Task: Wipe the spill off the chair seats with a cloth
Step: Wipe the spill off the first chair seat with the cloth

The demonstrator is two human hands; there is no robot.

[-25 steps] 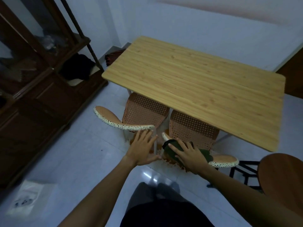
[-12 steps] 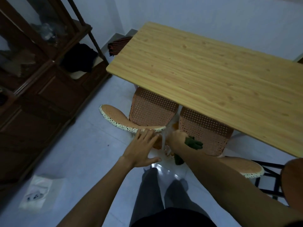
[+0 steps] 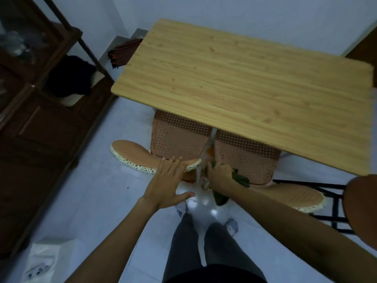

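Two orange perforated chairs are tucked under a light wooden table. The left chair's seat and the right chair's seat show below the table edge. My left hand lies flat with fingers spread on the speckled top edge of the left chair's backrest. My right hand grips a dark green cloth at the near left corner of the right chair's seat. An orange patch shows in the gap between the seats.
A dark wooden cabinet stands along the left wall. A white plastic bag lies on the floor at lower left. At the right edge are a round brown seat and a black metal frame. My legs stand on the pale floor.
My right hand has carried the green cloth off the right chair's backrest edge and down to the seat corner. My left hand stays on the left backrest. The view has tilted closer.
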